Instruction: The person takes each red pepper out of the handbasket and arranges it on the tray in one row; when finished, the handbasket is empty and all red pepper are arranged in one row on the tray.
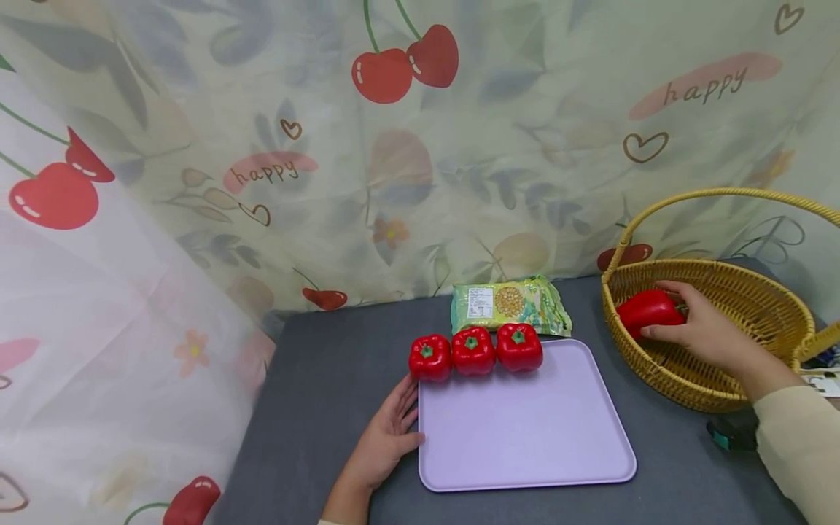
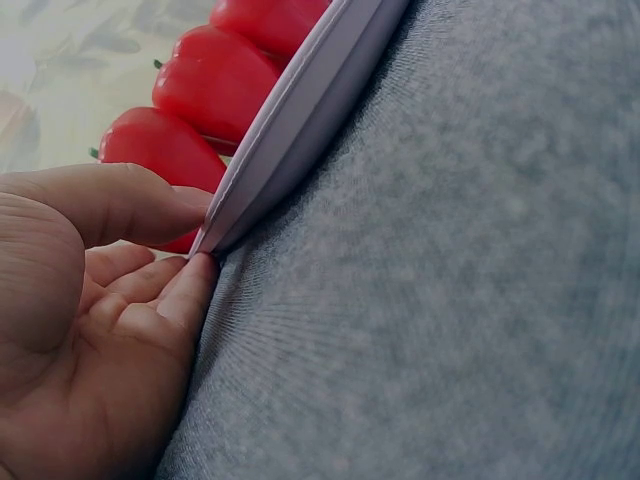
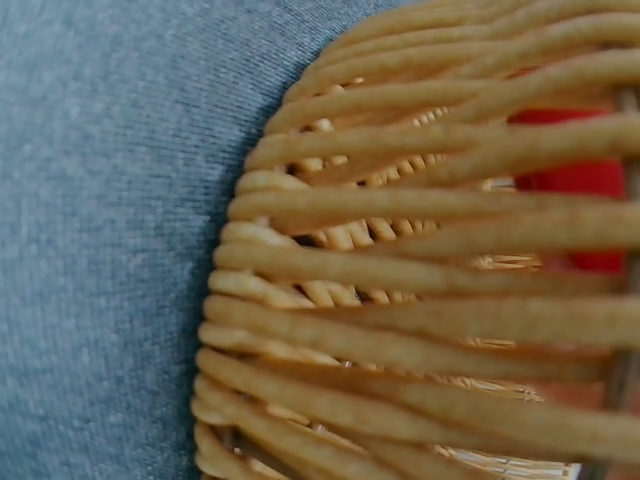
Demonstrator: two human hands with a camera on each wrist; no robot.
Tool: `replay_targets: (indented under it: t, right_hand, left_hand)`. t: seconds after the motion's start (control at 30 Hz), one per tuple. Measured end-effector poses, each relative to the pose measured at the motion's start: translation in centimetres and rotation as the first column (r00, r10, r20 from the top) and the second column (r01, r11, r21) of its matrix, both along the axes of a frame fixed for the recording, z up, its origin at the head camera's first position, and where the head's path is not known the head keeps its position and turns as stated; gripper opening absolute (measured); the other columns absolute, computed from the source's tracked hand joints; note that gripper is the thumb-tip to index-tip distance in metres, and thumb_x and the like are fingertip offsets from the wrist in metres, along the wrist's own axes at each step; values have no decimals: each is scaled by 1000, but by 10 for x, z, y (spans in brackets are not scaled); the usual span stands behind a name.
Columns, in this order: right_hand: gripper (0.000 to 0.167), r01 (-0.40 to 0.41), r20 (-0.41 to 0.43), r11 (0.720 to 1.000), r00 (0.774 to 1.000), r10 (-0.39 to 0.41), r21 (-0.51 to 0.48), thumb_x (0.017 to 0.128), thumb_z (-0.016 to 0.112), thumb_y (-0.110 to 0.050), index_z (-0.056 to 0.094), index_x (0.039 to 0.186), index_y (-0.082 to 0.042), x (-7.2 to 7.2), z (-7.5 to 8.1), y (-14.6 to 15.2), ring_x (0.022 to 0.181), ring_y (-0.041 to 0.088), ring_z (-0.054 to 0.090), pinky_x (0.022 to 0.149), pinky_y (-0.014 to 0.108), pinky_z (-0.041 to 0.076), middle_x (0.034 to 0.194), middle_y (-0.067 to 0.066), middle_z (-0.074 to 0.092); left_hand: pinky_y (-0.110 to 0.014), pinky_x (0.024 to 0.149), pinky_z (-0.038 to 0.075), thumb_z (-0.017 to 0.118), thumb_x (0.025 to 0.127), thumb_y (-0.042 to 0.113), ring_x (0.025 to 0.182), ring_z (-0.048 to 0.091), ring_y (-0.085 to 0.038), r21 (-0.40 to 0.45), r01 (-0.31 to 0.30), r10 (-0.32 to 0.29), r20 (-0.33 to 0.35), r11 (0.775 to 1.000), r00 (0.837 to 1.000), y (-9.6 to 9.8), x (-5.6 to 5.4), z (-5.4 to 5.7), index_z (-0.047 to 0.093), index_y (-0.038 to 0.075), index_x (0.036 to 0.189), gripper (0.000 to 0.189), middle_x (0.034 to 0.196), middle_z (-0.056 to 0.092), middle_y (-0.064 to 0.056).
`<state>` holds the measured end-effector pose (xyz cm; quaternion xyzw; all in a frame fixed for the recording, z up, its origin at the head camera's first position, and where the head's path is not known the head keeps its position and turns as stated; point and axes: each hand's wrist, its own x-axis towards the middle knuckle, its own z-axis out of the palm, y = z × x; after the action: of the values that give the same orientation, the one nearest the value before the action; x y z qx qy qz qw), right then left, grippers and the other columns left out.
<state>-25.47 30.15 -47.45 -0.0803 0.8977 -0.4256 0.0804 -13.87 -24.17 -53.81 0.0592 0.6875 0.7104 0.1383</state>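
Inside the wicker basket (image 1: pixel 705 271), my right hand (image 1: pixel 705 327) grips a red bell pepper (image 1: pixel 650 312) lying on its side, thumb below and fingers above it. The right wrist view shows mostly the basket's woven wall (image 3: pixel 400 250), with a bit of red pepper (image 3: pixel 570 180) behind the strands. At the left edge of a lilac tray (image 1: pixel 525 430), my left hand (image 1: pixel 387 430) touches the rim with thumb and fingertips, its fingers fairly straight. Three red bell peppers (image 1: pixel 474 351) stand side by side along the tray's far edge, green stems up.
A green and yellow food packet (image 1: pixel 512 306) lies behind the row of peppers. The basket's tall handle (image 1: pixel 715 193) arches over its opening. A small dark and teal object (image 1: pixel 725 435) sits by the right sleeve. A printed curtain (image 1: pixel 394 182) hangs behind the grey tabletop (image 1: pixel 328 386).
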Motion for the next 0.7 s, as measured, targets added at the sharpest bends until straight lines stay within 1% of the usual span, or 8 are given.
replay_targets:
  t: [0.13,0.23,0.33,0.43,0.53,0.6,0.7]
  right_hand:
    - [95,12,-23,998,1000,-13,-65,99,79,-15,14,162,14,3,2,-2,124,60,42,76,28,57,147,42,34]
    - [87,9,-52,995,999,-14,-101,100,76,-10,18,161,13,6,3,-4,123,58,42,74,22,55,146,41,34]
    - [82,6,-70,996,997,-12,-89,101,75,-11,25,162,8,7,6,-5,124,59,42,74,22,54,147,40,32]
    - [80,0,-74,998,997,-5,-58,101,76,-14,29,164,3,9,9,-8,125,62,41,78,30,57,149,40,29]
    - [83,-11,-71,999,997,8,-40,101,75,-15,26,166,3,11,14,-11,127,64,39,80,38,58,152,41,26]
    - [87,-15,-70,999,998,11,-52,101,75,-13,21,167,4,13,17,-14,128,65,39,81,36,58,155,41,24]
    - [91,-8,-73,995,997,1,-104,101,74,-8,13,167,4,16,21,-18,130,64,38,78,26,56,157,41,23]
  left_hand:
    - [-38,124,29,63,87,-24,163,20,-29,-6,-2,2,1,1000,1000,0,0,0,22,6,173,100,178,22,-12]
    - [-38,124,29,63,87,-24,163,20,-29,-7,-3,3,2,1000,1000,0,-1,0,22,6,173,101,178,22,-12]
    - [-38,124,29,62,86,-25,163,20,-29,-4,-1,1,0,1000,1000,0,0,0,21,6,173,101,178,22,-12]
    - [-38,124,29,62,86,-25,163,20,-29,1,3,-3,-6,1000,1000,0,0,-1,21,5,173,101,178,22,-13]
    - [-38,124,29,61,86,-25,163,20,-29,4,5,-5,-12,1000,1000,0,0,-1,21,5,173,101,178,22,-13]
    - [-38,124,29,61,86,-25,163,20,-29,2,4,-4,-13,1000,1000,0,-1,-1,21,5,173,101,178,22,-13]
    - [-39,124,28,62,86,-25,163,20,-30,0,1,-1,-14,1000,1000,0,-1,-2,21,5,173,101,178,22,-13]
